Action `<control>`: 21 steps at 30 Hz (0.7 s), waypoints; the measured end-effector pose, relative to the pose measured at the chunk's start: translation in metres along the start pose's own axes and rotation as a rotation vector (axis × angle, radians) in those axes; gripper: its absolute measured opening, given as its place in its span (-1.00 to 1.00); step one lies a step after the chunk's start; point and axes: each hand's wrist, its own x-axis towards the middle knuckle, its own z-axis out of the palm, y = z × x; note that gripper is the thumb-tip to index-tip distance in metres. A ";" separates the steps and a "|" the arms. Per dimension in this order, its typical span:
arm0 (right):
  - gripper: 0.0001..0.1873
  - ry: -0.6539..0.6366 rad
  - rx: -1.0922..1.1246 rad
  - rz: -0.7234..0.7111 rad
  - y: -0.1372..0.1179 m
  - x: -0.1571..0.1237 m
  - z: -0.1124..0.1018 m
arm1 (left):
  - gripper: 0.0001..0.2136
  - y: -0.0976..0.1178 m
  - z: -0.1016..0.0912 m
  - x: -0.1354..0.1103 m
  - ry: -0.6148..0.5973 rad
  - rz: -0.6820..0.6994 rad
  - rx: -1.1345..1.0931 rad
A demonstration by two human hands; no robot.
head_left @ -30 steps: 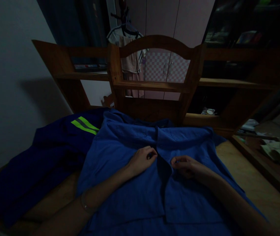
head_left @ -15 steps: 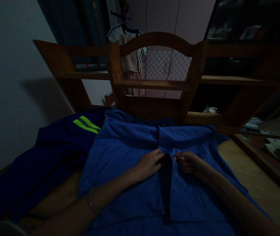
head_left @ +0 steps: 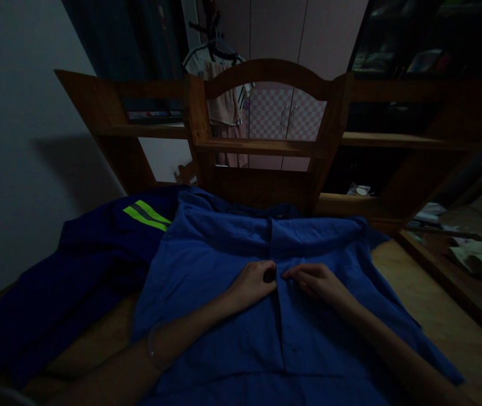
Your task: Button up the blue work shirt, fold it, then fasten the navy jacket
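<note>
A blue long-cut shirt or work jacket (head_left: 215, 338) lies spread flat on the wooden surface, its front edges meeting along the middle. My left hand (head_left: 252, 286) is closed at the front opening, thumb and forefinger pinching the fabric edge, with a dark gap inside the curl of the fingers. Just right of the edge is my right hand (head_left: 314, 282), its fingers bent together and their tips at the cloth near the left hand. Any button between the fingertips is too dark to make out.
A dark blue garment (head_left: 92, 254) with a yellow-green reflective stripe lies left of the shirt. Behind stands a wooden shelf unit (head_left: 266, 148). Pale wooden surface (head_left: 410, 287) shows at the right. Hung clothes (head_left: 224, 107) and a pink cabinet (head_left: 274, 34) are farther back.
The front opening has narrowed, its two edges now drawn together below my hands. My right hand has shifted slightly left, and the left fingers have curled more tightly at the edge.
</note>
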 end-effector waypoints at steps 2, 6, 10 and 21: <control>-0.64 0.089 -0.182 -0.121 -0.001 -0.003 0.003 | -0.92 0.001 -0.002 -0.001 0.000 -0.023 -0.079; -0.73 0.180 -0.412 -0.240 -0.004 -0.007 0.009 | -0.90 0.001 -0.003 -0.003 0.022 -0.069 -0.198; -0.78 0.159 -0.377 -0.272 -0.006 -0.008 0.011 | -0.89 -0.001 -0.001 -0.003 0.039 -0.095 -0.246; -0.87 0.144 -0.411 -0.555 -0.016 -0.017 0.017 | -0.90 0.014 -0.023 -0.006 0.079 -0.079 -0.233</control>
